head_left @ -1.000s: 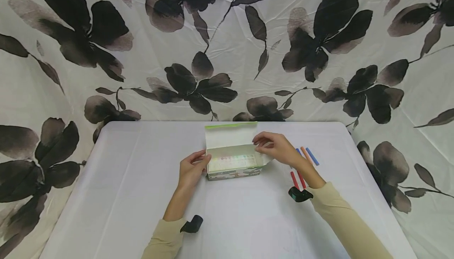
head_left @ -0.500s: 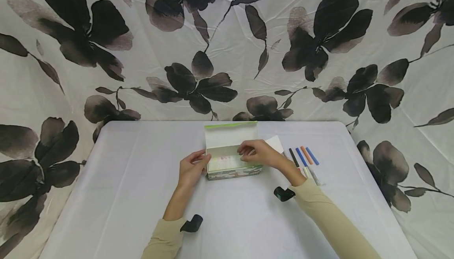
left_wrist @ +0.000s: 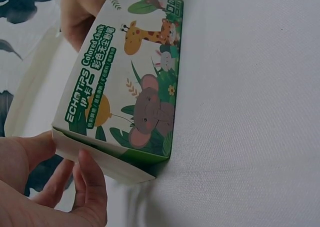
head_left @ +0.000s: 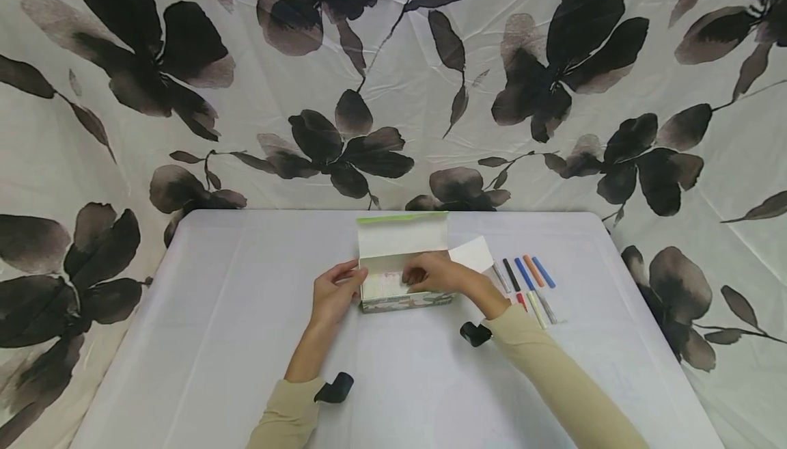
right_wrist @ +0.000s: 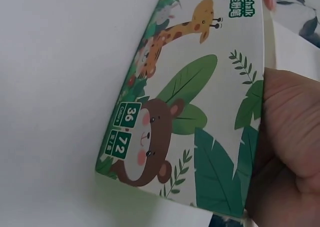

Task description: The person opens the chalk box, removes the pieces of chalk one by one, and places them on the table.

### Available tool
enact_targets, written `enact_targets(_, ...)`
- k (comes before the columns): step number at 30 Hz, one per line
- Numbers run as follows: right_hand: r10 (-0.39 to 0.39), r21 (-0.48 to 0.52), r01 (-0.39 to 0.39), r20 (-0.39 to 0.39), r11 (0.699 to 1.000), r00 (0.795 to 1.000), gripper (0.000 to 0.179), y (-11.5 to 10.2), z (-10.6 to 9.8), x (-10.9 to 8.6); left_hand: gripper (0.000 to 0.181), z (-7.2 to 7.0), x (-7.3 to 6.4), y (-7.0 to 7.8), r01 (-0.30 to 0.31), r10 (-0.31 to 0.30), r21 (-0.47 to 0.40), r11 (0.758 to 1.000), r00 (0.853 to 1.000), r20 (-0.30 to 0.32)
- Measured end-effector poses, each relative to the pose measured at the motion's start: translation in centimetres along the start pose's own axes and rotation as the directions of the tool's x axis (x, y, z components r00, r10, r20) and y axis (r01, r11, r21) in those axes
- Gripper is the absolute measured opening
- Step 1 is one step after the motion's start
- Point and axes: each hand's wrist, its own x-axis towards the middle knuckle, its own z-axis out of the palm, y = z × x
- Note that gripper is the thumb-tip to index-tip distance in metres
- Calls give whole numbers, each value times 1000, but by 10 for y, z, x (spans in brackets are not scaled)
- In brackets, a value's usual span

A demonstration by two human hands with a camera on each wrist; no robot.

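A colored chalk box (head_left: 406,303), printed with cartoon animals, stands on the white table with its lid (head_left: 402,236) raised at the back. Pale chalk sticks (head_left: 382,286) show inside. My left hand (head_left: 332,293) grips the box's left end, thumb and fingers on the white end flap (left_wrist: 107,164) in the left wrist view. The right hand (head_left: 438,274) reaches over the front wall into the right part of the box, fingers bent downward. Its fingertips are hidden behind the printed front (right_wrist: 190,87) in the right wrist view, so I cannot tell whether they hold chalk.
A white flap (head_left: 473,255) sticks out past the box's right end. Right of it lie several marker-like sticks, among them a black one (head_left: 511,274), an orange one (head_left: 533,270) and a blue one (head_left: 544,272). A floral cloth (head_left: 424,93) hangs behind the table.
My right hand has moved left and down from the box's right end into the box, uncovering the white flap and more of the sticks. The left hand stays at the left end.
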Motion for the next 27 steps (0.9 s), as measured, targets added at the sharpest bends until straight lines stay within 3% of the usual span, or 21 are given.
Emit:
enact_targets(9,85,-82,-76,109,994,990,9,-4,3,11,40,0,-2,-1,-11,11,4,1000,1000,3)
enact_targets(18,184,-145,-159,178,977,967,14,-16,2,18,44,0,-8,4,1,-1,-11,1000,1000,24)
enact_targets(27,191,-145,-162,214,976,958,15,-18,1,22,41,0,-5,2,-1,1,1,1000,1000,3)
